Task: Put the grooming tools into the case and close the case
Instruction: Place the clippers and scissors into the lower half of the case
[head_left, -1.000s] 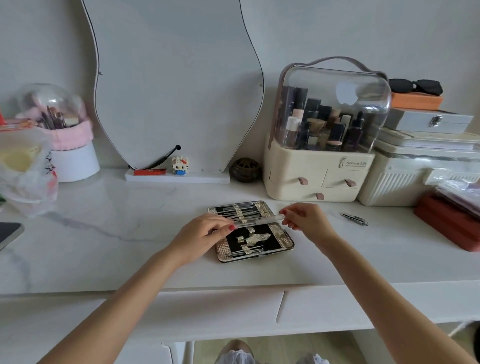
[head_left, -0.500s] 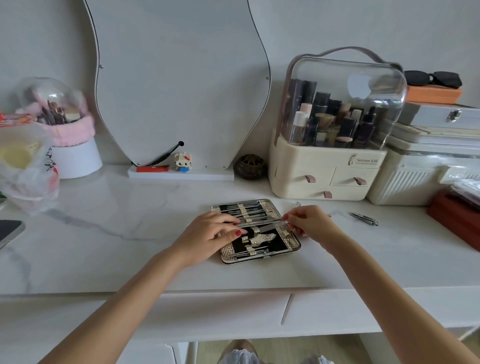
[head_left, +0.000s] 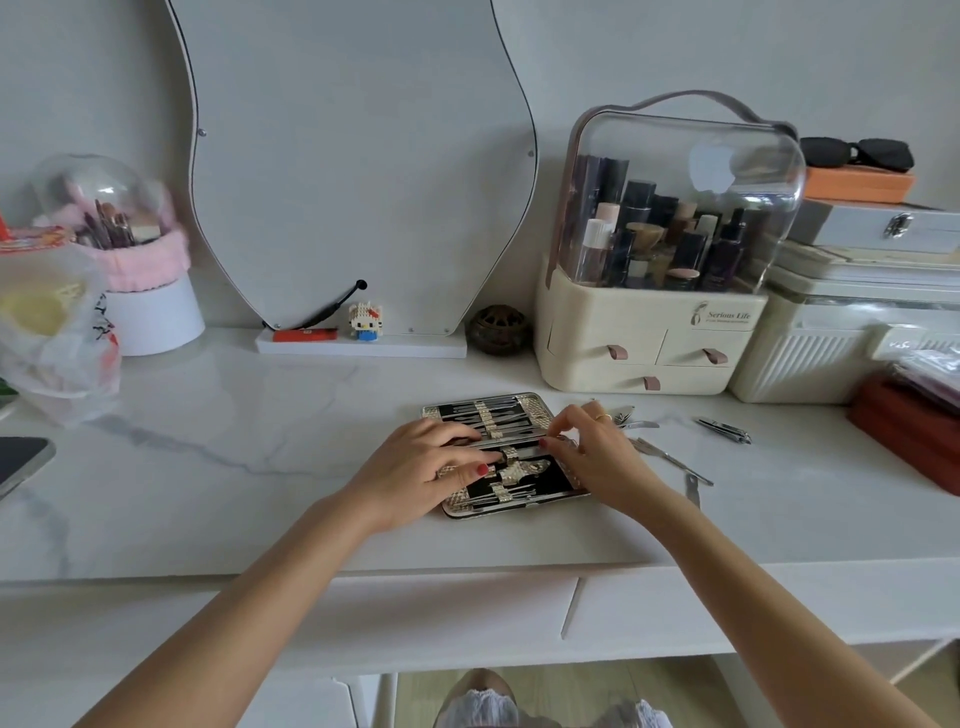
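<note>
Lying open on the white marble bench (head_left: 208, 467), the grooming case (head_left: 524, 402) shows metal tools strapped in both halves. A person's left hand (head_left: 415, 470) presses fairly straight fingers on a long thin tool (head_left: 519, 444) across the case's middle, while the right hand (head_left: 597, 447) pinches that tool's other end. Loose tools (head_left: 670, 460) and a nail clipper (head_left: 724, 430) lie just right of the case, a cosmetics organiser (head_left: 649, 343) behind.

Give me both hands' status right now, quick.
Left hand: fingers pressing a thin silver metal tool onto the open black-lined grooming case.
Right hand: fingertips pinching the same tool's end.
</note>
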